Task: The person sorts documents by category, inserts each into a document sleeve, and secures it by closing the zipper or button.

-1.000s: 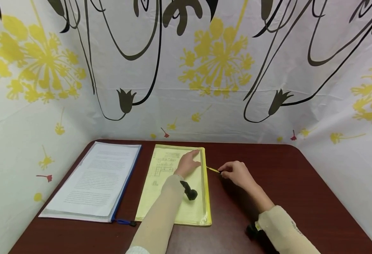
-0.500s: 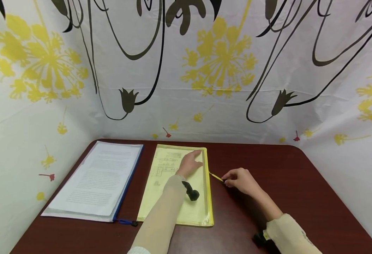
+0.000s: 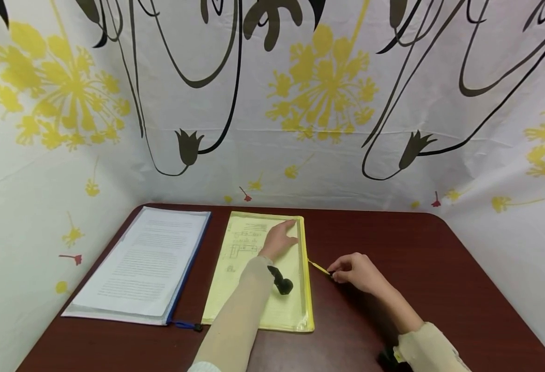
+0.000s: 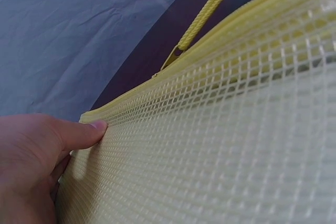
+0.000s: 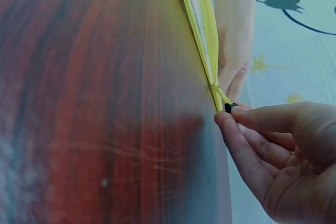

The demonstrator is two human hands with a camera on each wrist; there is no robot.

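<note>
A yellow mesh zip folder [image 3: 284, 310] with a printed drawing inside lies flat on the table. My left hand [image 3: 279, 242] rests on its upper right part; the thumb [image 4: 94, 129] presses the mesh beside the zipped edge in the left wrist view, while most other fingers are hidden there. Right of the folder, my right hand [image 3: 358, 272] pinches the black end [image 5: 230, 107] of the yellow zipper pull cord [image 4: 207, 11] between thumb and forefinger. The cord stretches taut from the zip slider [image 4: 170, 59], which sits on the folder's right edge.
Left of the yellow folder lies a blue-edged folder [image 3: 186, 279] with printed sheets on top [image 3: 133, 274]. Its blue pull cord [image 3: 186, 325] lies near the yellow folder's lower left corner. A patterned curtain [image 3: 254, 113] surrounds the dark red table [image 3: 393, 232] behind and at the sides.
My right hand has drawn the zipper pull along the folder's right edge toward me, the slider moving with it. My left hand stays in place on the folder.
</note>
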